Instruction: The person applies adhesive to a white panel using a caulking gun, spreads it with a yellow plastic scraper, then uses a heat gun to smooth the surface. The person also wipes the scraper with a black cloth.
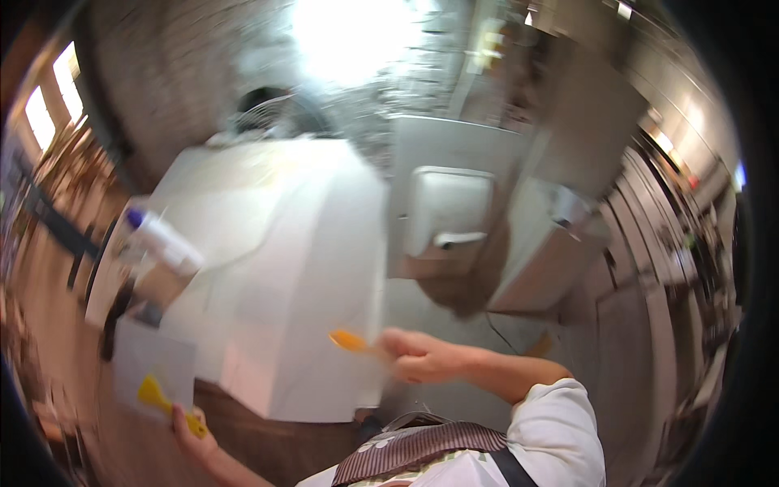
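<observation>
My left hand (195,434), at the lower left, is closed round the handle of a yellow scraper (152,391). The scraper's flared end lies against a thin grey square plate (158,349); whether the two are joined I cannot tell. My right hand (418,355) is closed on an orange tool with a rounded end (349,340), which points left over a large white panel (324,284). Motion smears this tool, so its exact kind is unclear. Beyond the left hand, a white bottle with a purple cap (166,241) appears tilted beside the panel.
A round wire-guarded fan (284,114) stands behind the panel, near a brick wall (365,105) with a bright light. Right of the panel are a light rounded-corner case (450,207) and a large box-like block (540,252). Long boards (657,219) line the right side.
</observation>
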`<action>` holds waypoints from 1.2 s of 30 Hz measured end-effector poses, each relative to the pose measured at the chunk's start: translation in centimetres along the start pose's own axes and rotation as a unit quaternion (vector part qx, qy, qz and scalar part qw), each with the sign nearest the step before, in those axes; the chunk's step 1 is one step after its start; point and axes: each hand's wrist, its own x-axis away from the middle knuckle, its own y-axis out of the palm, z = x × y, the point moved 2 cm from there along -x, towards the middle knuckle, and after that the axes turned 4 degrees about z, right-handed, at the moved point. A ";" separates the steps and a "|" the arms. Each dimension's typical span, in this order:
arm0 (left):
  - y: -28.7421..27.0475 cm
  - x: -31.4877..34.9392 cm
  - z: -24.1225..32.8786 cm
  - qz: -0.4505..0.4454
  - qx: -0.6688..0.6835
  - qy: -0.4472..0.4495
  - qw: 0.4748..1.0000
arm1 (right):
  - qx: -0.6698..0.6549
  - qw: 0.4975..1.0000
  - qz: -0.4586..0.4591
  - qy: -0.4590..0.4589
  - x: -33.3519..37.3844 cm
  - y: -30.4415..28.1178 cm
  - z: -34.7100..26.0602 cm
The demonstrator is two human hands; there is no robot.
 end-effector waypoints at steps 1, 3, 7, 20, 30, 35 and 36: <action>2.2 2.1 0.5 -0.006 -0.017 0.052 0.998 | 0.060 0.995 0.058 -0.047 3.9 -1.1 3.1; 10.9 10.3 3.4 -0.016 -0.005 0.154 0.988 | 0.033 0.987 0.150 -0.047 11.5 -1.8 8.1; 14.2 15.7 -7.2 -0.374 -0.034 0.054 0.925 | -0.162 0.953 0.249 0.057 27.6 -2.9 14.2; 36.6 74.5 -16.2 -0.727 -0.097 -0.437 0.520 | -0.117 0.699 0.697 -0.107 64.3 -2.2 21.4; 36.6 111.0 -23.0 -0.879 -0.155 -0.360 0.270 | 0.013 0.511 0.860 0.010 85.8 -10.8 27.8; 39.5 127.8 -22.1 -0.936 -0.094 -0.329 0.085 | 0.081 0.438 0.888 0.119 99.2 -15.6 27.0; 40.1 130.9 -22.2 -0.966 -0.031 -0.244 0.083 | 0.051 0.424 0.897 0.112 101.6 -16.9 26.7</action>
